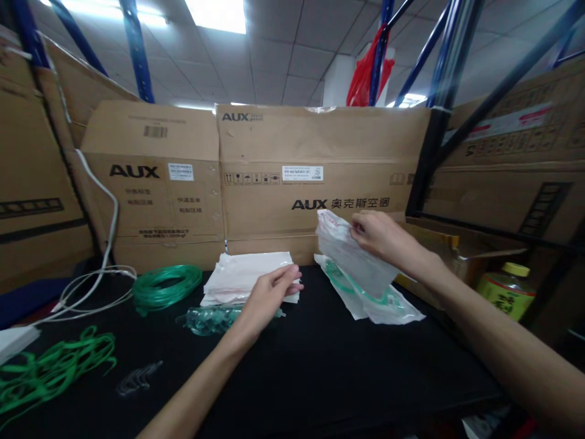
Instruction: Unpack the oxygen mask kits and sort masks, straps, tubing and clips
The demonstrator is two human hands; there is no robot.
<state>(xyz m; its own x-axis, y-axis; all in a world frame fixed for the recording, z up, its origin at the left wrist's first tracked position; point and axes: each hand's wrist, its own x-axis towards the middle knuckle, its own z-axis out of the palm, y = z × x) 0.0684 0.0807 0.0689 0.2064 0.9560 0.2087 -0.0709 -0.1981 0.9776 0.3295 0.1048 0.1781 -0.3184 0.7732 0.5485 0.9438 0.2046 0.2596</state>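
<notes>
My right hand (372,231) pinches the upper part of a translucent plastic bag (336,244), lifted and tilted above the black table. Right below it lies another clear-white bag (397,310) with green tubing (340,277) showing through; where the two bags part is hard to make out. My left hand (274,292) is open, fingers loosely stretched, in front of the right side of a stack of flat white bags (247,271). Partly behind the left wrist is a cluster of clear greenish plastic pieces (212,320).
Left lie a green tubing coil (167,283), tangled green strips (59,366), small clear pieces (137,379) and a white cable (112,213). Cardboard boxes (265,140) wall off the back. At right stand a yellow-capped bottle (507,292) and an open carton (429,241).
</notes>
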